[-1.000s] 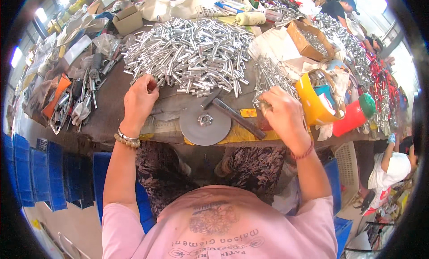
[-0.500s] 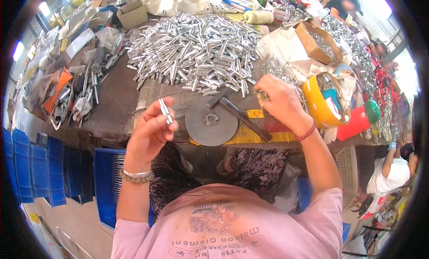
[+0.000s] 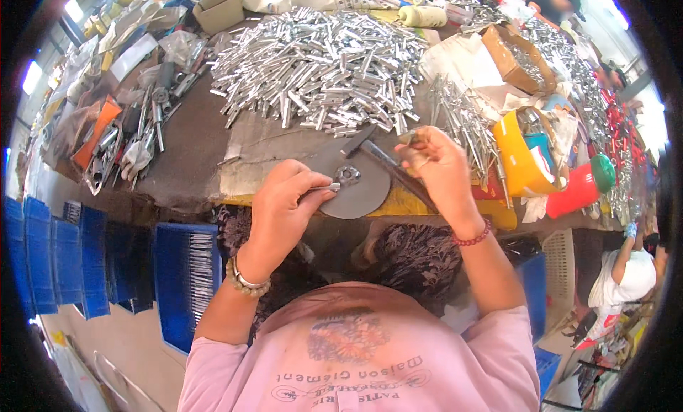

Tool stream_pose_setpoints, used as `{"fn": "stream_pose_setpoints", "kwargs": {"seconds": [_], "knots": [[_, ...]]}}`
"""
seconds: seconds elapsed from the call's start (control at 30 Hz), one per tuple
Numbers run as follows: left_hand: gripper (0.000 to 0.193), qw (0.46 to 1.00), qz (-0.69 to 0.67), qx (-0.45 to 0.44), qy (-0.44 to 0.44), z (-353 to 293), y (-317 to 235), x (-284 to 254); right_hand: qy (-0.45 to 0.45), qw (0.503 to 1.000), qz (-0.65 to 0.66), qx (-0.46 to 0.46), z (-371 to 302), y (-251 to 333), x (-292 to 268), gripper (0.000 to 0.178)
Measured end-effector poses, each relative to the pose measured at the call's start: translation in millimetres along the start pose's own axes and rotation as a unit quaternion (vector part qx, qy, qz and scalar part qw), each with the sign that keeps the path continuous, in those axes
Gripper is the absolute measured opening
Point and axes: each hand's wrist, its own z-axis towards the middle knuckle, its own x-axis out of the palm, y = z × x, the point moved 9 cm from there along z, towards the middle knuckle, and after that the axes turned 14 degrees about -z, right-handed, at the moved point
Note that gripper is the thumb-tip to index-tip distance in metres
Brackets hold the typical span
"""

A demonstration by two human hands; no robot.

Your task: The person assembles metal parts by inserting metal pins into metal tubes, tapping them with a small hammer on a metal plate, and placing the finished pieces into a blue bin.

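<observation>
My left hand (image 3: 281, 202) is over the near edge of the bench, pinching a short silver metal tube (image 3: 329, 187) between thumb and fingertips. The tube's end is above a round dark metal disc (image 3: 366, 199). My right hand (image 3: 445, 172) is raised just right of the disc, its fingers drawn together round something small and blurred that I cannot make out. A hammer (image 3: 391, 163) lies with its head on the disc's far edge, its handle partly behind my right hand. Beyond the disc spreads a large pile of silver metal tubes (image 3: 320, 71).
At right are a bundle of thin metal rods (image 3: 466, 124), a yellow container (image 3: 516, 156), a red cup (image 3: 569, 191) and an open cardboard box (image 3: 516, 60). Tools (image 3: 146, 138) lie at left. A blue crate (image 3: 171, 284) with metal rods stands below the bench. Other people are at far right.
My left hand has moved right and turned over, bringing the metal tube to the disc. My right hand has shifted slightly, staying closed near the hammer. The whole view has moved a little.
</observation>
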Motion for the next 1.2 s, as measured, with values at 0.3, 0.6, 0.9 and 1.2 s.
{"fn": "stream_pose_setpoints", "kwargs": {"seconds": [0.3,0.6,0.9,1.2], "knots": [[0.016,0.997,0.071,0.031,0.026,-6.6,-4.2,-7.1,-0.012,0.837,-0.42,-0.35,-62.1,90.4,52.8,0.009],[0.018,0.995,0.08,0.046,0.024,-6.6,-4.4,-6.5,0.001,0.86,-0.389,-0.33,-52.2,71.0,64.7,0.006],[0.018,0.998,0.058,0.025,0.009,-9.1,5.7,-7.9,0.001,0.86,-0.375,-0.346,-51.8,79.1,65.1,0.005],[0.017,0.999,0.036,0.013,0.007,-9.0,8.1,-7.8,0.002,0.844,-0.389,-0.37,-53.5,78.3,70.8,0.003]]}}
